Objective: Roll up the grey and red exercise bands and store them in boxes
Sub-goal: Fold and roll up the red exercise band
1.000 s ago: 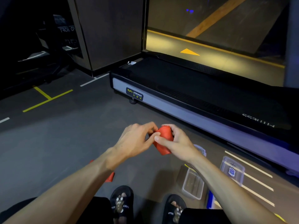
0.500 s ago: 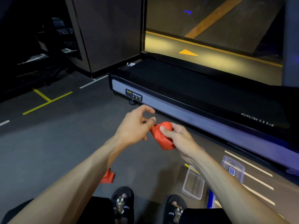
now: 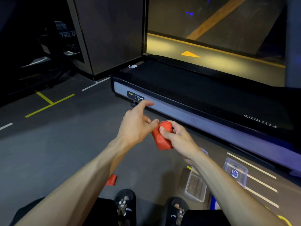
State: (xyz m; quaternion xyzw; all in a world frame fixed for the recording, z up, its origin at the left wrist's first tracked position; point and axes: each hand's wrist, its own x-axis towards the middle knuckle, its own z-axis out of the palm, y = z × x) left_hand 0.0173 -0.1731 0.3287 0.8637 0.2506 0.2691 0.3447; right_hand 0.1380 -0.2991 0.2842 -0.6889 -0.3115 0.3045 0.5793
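While the red band roll (image 3: 162,136) was gripped in the right hand (image 3: 180,138), thumb across its front, the left hand (image 3: 136,126) was held against its upper left edge with fingers spread. On the floor (image 3: 65,144), a clear box (image 3: 195,187) lay open; what seemed the band's loose end (image 3: 111,180) lay beneath the left forearm.

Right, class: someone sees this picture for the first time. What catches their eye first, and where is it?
The red exercise band, rolled into a bright bundle at the centre, gripped by the right hand while the left hand touches its top. Behind runs a long treadmill, and a clear box sits on the floor at lower right.
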